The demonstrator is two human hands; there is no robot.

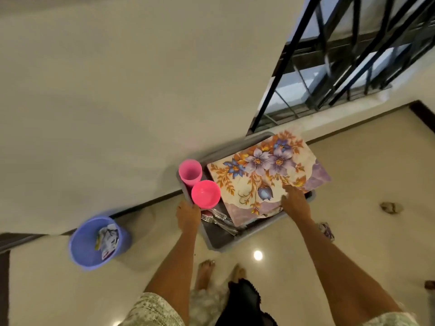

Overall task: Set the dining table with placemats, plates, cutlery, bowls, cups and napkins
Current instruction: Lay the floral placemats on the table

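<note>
I carry a grey tray (217, 241) in front of me above the floor. My left hand (187, 215) grips its left rim, and my right hand (294, 203) holds its right side, fingers lying on the floral placemat (261, 170) that covers most of the tray. A pink cup (190, 172) and a pink bowl (206, 193) stand at the tray's left end. Several forks and other cutlery (220, 220) lie in the tray near the front, partly under the placemat. Whatever lies beneath the placemat is hidden.
A blue bucket (93, 243) with scraps of paper stands on the floor at the left by the wall. A barred window (341, 57) is ahead on the right. My bare feet (221, 274) stand on shiny pale tiles. Small items lie on the floor at right.
</note>
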